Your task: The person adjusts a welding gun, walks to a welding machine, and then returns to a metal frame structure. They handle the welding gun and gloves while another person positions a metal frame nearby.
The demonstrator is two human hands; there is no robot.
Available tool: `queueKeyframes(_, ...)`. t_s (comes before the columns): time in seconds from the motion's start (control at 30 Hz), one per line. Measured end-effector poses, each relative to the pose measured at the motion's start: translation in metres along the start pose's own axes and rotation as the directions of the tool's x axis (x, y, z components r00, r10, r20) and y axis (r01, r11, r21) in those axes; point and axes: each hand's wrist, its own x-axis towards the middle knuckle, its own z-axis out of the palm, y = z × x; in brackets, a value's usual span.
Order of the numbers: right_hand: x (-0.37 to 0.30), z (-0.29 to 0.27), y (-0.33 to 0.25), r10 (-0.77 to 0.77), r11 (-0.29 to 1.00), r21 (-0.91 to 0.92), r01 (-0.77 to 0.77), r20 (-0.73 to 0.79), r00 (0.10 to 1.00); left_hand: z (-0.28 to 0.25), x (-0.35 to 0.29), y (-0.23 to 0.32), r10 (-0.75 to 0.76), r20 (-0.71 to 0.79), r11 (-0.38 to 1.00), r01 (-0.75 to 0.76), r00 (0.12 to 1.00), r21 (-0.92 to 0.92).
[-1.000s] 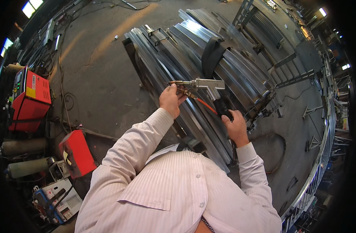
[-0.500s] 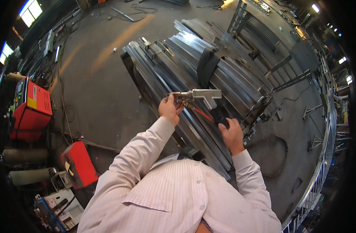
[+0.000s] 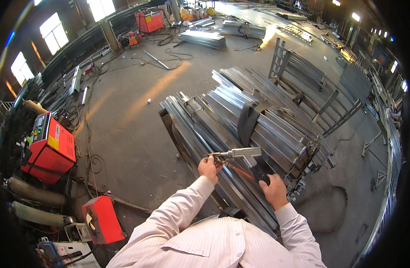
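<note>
A silver pistol-shaped welding gun [image 3: 244, 153] lies crosswise in front of me above a stack of metal profiles [image 3: 232, 190]. My left hand [image 3: 208, 169] is closed around the thin nozzle end, fingertips at the fittings under it. Around the black grip at the other end, my right hand [image 3: 274, 191] is closed, thumb on top. An orange-red hose [image 3: 240, 172] runs beneath the gun's body between both hands. Beyond the gun, a wide black strap [image 3: 247, 123] lies over the stacked profiles.
A red machine [image 3: 50, 149] stands at the left, above gas cylinders [image 3: 37, 214] and a smaller red box [image 3: 104, 219]. Cables trail over the floor. A metal frame [image 3: 323, 98] stands beyond the stack to the right. More profile bundles [image 3: 202, 39] lie farther back.
The view has tilted up, bringing more of the far hall into sight. Both hands and the welding gun appear lower and slightly to the right, with their holds unchanged.
</note>
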Motion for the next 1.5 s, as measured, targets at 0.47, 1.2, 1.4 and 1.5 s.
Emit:
queueKeyframes(0.47,-0.008,0.003,-0.016,-0.093,0.994,-0.072,0.085,-0.127,0.988,-0.028,0.023,-0.016,-0.11,0.07,0.986,0.118,0.991,-0.114)
queueKeyframes(1.2,-0.02,0.03,-0.043,-0.187,0.979,-0.063,0.195,0.115,0.976,-0.119,0.018,-0.039,-0.286,-0.167,0.953,0.261,0.944,-0.156)
queueKeyframes(1.4,-0.022,0.034,-0.044,-0.201,0.971,-0.106,0.214,0.121,0.972,-0.132,0.022,-0.046,-0.267,-0.079,0.947,0.246,0.961,-0.206)
queueKeyframes(1.5,-0.023,0.035,-0.047,-0.192,0.971,-0.12,0.205,0.116,0.975,-0.137,0.02,-0.048,-0.237,-0.044,0.957,0.225,0.971,-0.181)
